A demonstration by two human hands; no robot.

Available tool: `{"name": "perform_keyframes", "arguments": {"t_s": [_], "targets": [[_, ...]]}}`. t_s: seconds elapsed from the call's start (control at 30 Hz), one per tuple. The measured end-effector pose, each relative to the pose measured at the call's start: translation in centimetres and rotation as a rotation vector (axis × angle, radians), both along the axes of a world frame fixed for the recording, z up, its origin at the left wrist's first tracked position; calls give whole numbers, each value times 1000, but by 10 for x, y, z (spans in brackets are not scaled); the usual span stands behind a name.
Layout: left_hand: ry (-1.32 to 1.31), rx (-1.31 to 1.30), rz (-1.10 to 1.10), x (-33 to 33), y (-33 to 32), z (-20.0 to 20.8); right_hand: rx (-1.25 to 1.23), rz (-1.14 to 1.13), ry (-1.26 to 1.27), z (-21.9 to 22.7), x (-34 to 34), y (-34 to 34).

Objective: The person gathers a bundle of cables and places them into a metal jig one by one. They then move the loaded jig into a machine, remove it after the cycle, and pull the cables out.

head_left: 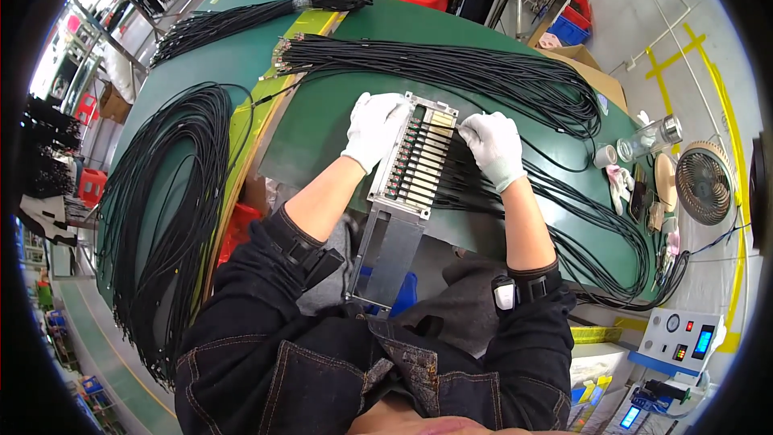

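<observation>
A long metal cable fixture point(417, 163) with a row of pale slots stands in front of me, slightly tilted. Black cables run out of its right side, and small connector ends show in a column along its left. At the fixture's upper left edge is my left hand point(376, 125), white-gloved, with bent fingers closed against it; what the fingertips hold is hidden. On the other side my right hand point(493, 147), also gloved, pinches a black cable point(441, 126) beside one of the top slots. A loose bundle of black cables point(564, 201) trails rightward beneath my right wrist.
More black cable bundles lie on the green table point(322, 125): a long one point(435, 68) behind the fixture, a looped one point(173, 161) at left. A yellow strip point(256, 113) crosses the table. On the right are a glass jar point(648, 138) and a small fan point(704, 184).
</observation>
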State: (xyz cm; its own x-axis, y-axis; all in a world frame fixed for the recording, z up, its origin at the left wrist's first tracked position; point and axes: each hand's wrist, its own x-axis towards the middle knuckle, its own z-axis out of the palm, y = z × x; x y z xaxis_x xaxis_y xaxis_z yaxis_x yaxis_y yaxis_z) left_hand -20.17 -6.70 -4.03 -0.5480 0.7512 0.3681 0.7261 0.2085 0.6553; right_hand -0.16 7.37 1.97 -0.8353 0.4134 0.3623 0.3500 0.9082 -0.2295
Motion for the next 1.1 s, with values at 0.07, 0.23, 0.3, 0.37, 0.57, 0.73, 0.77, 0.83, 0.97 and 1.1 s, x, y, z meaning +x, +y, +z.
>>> {"name": "perform_keyframes", "arguments": {"t_s": [0.07, 0.23, 0.3, 0.37, 0.57, 0.73, 0.77, 0.83, 0.97, 1.1], "targets": [[143, 43, -102, 10, 3, 5, -9, -12, 2, -1, 0, 0], [513, -71, -215, 33, -4, 25, -34, -18, -6, -2, 2, 2], [524, -113, -221, 35, 0, 27, -31, -39, 101, -7, 5, 17], [541, -197, -225, 35, 2, 30, -25, -48, 157, -12, 7, 23], [483, -229, -239, 35, -3, 33, 52, -95, -54, -10, -1, 15], [456, -185, -238, 36, -1, 29, 56, -218, -22, -23, -2, 27], [451, -181, -239, 36, 0, 28, 57, -218, -22, -26, -1, 29], [446, -187, -243, 34, -2, 29, 46, -219, -30, -26, -3, 30], [432, -189, -257, 33, -2, 29, -84, -201, -49, -23, 2, 33], [394, -167, -258, 31, -1, 26, -55, -175, 54, -18, 2, 32]]}}
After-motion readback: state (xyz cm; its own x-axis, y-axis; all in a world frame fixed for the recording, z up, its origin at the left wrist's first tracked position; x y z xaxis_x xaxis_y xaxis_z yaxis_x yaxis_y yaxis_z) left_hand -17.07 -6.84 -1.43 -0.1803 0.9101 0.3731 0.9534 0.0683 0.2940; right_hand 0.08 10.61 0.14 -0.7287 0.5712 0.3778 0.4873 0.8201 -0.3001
